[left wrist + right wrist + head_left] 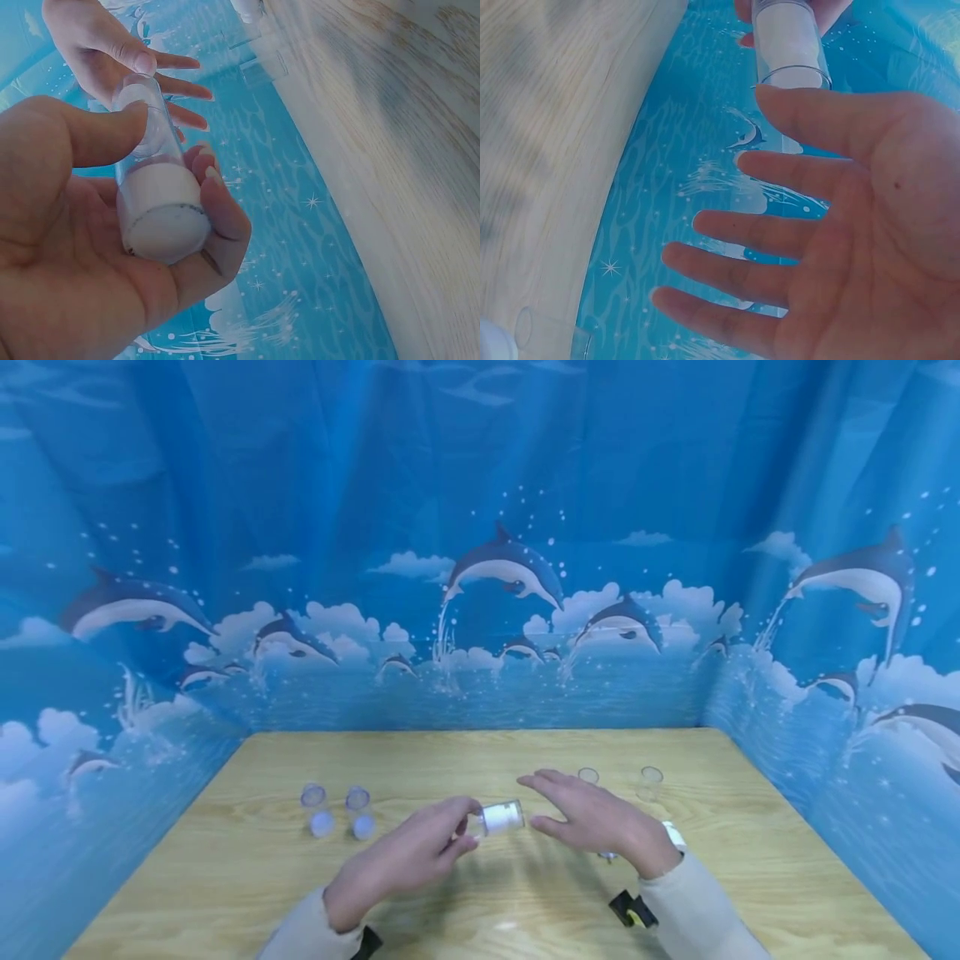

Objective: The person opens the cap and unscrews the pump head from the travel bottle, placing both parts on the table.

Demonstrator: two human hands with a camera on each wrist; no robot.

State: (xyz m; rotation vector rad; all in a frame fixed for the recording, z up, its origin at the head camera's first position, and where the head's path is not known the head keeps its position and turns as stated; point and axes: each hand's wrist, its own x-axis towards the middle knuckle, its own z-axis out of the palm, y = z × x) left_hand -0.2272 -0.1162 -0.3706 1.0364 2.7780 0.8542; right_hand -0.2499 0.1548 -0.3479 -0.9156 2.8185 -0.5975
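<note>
My left hand [420,847] grips a small clear cylindrical container [502,817] with white inside it, tilted on its side above the table. In the left wrist view, thumb and fingers wrap the clear wall, and a white round end [166,231] points back toward the palm. My right hand [596,817] is just right of the container's far end, fingers straight and spread, palm facing it. In the right wrist view, the thumb tip is right at the container's clear rim [799,75], overlapping it there; nothing lies in the palm.
Two clear containers [313,794] [357,797] with white round parts stand on the wooden table [480,910] at left. Clear round rims [588,774] [652,774] show at right. A white item [673,834] is partly hidden behind my right wrist. A dolphin-print curtain [480,460] encloses the table.
</note>
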